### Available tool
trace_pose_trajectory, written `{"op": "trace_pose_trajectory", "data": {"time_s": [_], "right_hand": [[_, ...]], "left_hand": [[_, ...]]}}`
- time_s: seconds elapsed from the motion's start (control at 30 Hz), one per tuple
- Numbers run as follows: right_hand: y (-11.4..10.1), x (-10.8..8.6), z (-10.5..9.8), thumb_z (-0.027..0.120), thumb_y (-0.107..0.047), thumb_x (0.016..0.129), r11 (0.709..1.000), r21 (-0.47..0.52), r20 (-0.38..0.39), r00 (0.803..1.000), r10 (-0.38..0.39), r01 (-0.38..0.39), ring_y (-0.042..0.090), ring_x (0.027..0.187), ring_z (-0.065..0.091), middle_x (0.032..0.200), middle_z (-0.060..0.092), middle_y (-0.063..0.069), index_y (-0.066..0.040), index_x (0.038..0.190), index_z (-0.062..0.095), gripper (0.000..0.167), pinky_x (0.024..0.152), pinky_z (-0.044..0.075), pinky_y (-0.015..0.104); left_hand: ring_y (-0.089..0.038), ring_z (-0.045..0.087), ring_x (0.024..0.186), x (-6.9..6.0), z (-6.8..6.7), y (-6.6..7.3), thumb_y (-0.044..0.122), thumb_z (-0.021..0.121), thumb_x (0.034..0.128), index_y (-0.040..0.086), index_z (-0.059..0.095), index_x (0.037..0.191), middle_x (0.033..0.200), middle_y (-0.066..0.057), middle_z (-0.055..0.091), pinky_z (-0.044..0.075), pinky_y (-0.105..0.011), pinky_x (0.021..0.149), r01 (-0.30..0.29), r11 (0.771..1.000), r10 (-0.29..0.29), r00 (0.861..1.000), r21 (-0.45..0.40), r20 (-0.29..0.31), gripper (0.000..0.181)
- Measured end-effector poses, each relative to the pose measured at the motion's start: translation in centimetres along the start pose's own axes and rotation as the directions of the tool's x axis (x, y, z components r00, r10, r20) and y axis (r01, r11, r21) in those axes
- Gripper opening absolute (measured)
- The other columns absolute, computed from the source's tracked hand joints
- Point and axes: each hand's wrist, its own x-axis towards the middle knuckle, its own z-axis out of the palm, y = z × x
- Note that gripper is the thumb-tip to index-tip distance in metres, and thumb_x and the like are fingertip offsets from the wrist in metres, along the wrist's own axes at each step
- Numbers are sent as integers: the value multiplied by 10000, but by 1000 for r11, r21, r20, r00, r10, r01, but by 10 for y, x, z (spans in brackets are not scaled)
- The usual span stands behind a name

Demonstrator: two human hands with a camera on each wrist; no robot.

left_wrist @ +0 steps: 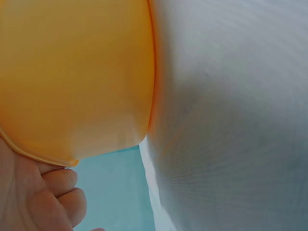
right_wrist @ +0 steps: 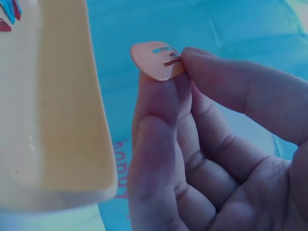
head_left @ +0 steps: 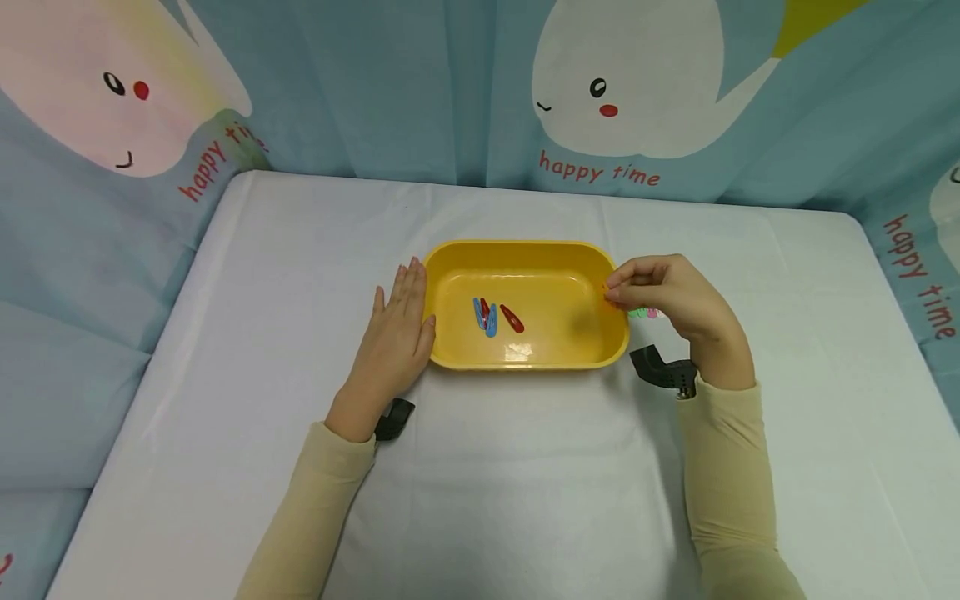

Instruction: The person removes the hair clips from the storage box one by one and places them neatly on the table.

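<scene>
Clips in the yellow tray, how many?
4: a blue clip, a red clip and a second blue clip bunched together, plus a second red clip just right of them. The bunch might hide more.

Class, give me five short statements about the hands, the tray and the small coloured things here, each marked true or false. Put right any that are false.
1. The left hand touches the yellow tray. True.
2. The right hand holds nothing. False: it pinches an orange clip between thumb and fingers.
3. Two red clips and two blue clips lie in the tray. True.
4. The small green and pink pieces lie inside the tray. False: they are outside it, beside its right end.
5. The tray rests on a white cloth. True.
</scene>
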Motion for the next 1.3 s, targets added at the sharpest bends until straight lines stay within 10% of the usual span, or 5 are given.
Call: {"op": "trace_pose_trajectory", "data": {"time_s": [0.33, 0.73, 1.3], "right_hand": [[5, -7, -23, 620, 21, 873, 987, 146, -32, 998, -59, 63, 143, 720, 661, 799, 706, 41, -23, 880, 709, 100, 708, 535, 224], [22, -13, -48, 646, -19, 871, 976, 214, -183, 980, 84, -44, 151, 704, 635, 785, 688, 35, -47, 823, 715, 89, 700, 531, 218], [75, -15, -82, 685, -86, 859, 952, 142, -323, 896, 304, -272, 37, 696, 615, 754, 665, -78, -204, 715, 744, 195, 665, 523, 173]], "left_hand": [[-255, 54, 1437, -1, 1, -1, 225, 329, 999, -28, 99, 1494, 1563, -127, 71, 51, -528, 1121, 0, 1000, 0, 1000, -7, -19, 602], [-253, 44, 1436, -2, 1, -1, 217, 334, 1000, -28, 67, 1495, 1562, -140, 72, 46, -530, 1121, 6, 1000, -7, 1000, -9, -4, 613], [-288, 82, 1432, 0, 0, -1, 218, 337, 1002, -25, 71, 1495, 1558, -141, 75, 56, -534, 1118, -15, 1000, 15, 1000, -23, -16, 611]]}}
